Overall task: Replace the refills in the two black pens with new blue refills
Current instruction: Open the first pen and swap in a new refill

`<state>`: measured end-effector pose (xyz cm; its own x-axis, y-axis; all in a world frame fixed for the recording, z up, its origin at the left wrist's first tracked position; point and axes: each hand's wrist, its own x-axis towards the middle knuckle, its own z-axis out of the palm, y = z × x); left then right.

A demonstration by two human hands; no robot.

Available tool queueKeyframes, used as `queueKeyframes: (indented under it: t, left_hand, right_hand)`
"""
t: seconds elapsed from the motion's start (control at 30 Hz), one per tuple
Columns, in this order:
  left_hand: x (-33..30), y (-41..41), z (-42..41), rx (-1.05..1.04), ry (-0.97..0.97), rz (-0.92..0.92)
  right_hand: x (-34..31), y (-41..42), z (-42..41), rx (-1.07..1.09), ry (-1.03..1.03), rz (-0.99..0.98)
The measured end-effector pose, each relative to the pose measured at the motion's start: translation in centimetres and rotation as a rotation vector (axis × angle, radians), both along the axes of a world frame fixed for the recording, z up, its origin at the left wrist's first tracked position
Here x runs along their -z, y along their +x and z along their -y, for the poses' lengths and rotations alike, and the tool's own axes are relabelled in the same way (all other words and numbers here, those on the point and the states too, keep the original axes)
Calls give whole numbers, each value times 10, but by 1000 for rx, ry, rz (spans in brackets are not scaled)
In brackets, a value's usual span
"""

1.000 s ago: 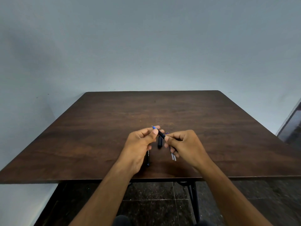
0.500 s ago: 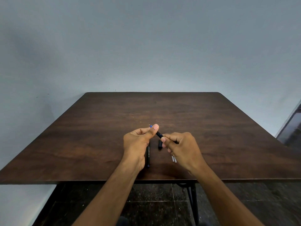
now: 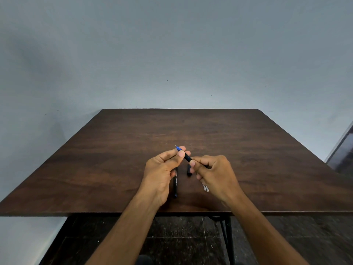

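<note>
Both hands hold one black pen (image 3: 187, 158) just above the dark wooden table (image 3: 114, 159), its blue tip (image 3: 178, 148) pointing up and to the left. My left hand (image 3: 162, 169) pinches the tip end between thumb and fingers. My right hand (image 3: 214, 173) grips the barrel end. A second black pen (image 3: 175, 185) lies on the table under my left hand, lengthwise toward me. A short black cap (image 3: 189, 170) lies between the hands. Two pale refill ends (image 3: 206, 188) stick out from under my right hand.
The table's near edge (image 3: 95, 214) runs just below my wrists, with black metal legs (image 3: 228, 238) and a dark tiled floor beneath. A plain grey wall stands behind the table. A dark doorway edge (image 3: 342, 152) shows at the far right.
My hands have shifted slightly on the pen, the left thumb sliding along near the blue tip. The pen, cap and refills on the table have stayed put.
</note>
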<state>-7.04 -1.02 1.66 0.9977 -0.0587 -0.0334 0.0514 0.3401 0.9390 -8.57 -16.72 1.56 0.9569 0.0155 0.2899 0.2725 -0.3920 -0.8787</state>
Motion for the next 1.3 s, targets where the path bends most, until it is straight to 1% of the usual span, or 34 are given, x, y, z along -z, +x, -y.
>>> queueKeyframes:
  t: [0.07,0.13,0.33,0.4,0.53,0.6,0.67,0.73,0.83,0.9,0.97,1.1,1.17,1.23,1.3]
  left_hand:
    - [-1,1,2,-101,8,-29]
    - [-1,3,2,-139,44,-38]
    - [-2,2,-3,102,82,66]
    - [-1,2,-6,145,84,78]
    - [-3,2,-2,50,-8,-47]
    - [-2,5,0,-41,24,-68]
    - [-1,6,2,-89,54,-63]
    - [0,6,2,-66,57,-17]
    - [-2,5,-3,75,79,74]
    - [0,6,-8,115,123,115]
    - [2,5,-9,85,119,95]
    - [-1,6,-5,-67,71,-11]
    - [-3,9,-2,-108,70,-40]
    - [-3,10,0,-78,81,-38]
    - [-3,8,-2,2,114,-3]
  right_hand:
    - [-1,-1,-2,-17,44,-4]
    - [-2,-3,-4,-33,76,-15]
    - [-1,-3,-1,18,62,-25]
    - [0,-2,1,23,59,-36]
    - [1,-2,1,-2,113,-57]
    - [1,-3,-1,-20,133,-64]
    - [1,-2,-1,-25,138,-60]
    - [1,-2,-1,-14,156,-58]
    - [2,0,1,10,149,-56]
    - [3,0,2,9,146,-64]
    - [4,0,2,-8,156,-70]
    - [4,-1,0,-20,162,-71]
    - [3,-1,-1,-28,148,-68]
    - [3,-2,-1,-29,138,-64]
    - [1,-2,-1,-16,142,-66]
